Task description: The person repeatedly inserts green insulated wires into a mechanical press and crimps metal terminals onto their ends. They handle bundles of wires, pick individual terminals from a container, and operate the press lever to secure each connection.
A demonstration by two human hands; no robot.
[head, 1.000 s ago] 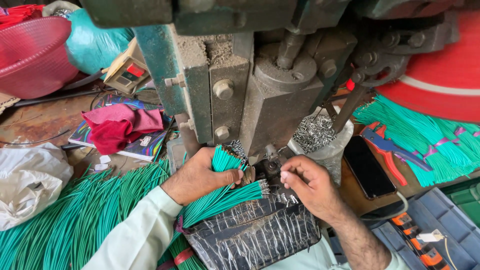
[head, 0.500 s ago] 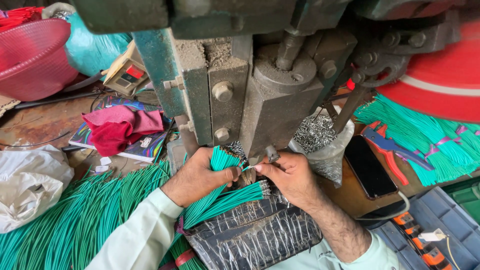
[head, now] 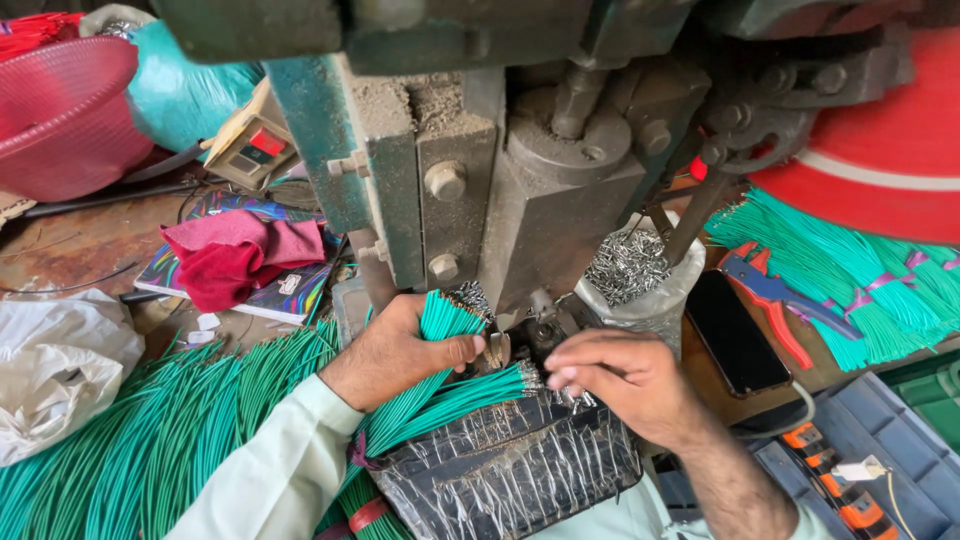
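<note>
Your left hand [head: 395,352] grips the green wire bundle [head: 440,395]; right hand [head: 625,378] fingers pinch wire ends under the press [head: 545,230].

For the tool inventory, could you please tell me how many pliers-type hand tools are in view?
1: red-and-blue-handled pliers lie on the bench to the right of the press, between the dark phone and the bundled green wires. Others may be hidden in the clutter.

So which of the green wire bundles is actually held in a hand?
The fanned bundle in the left hand, below the press. The loose heap at the left and the tied bundles at the right lie untouched.
</note>
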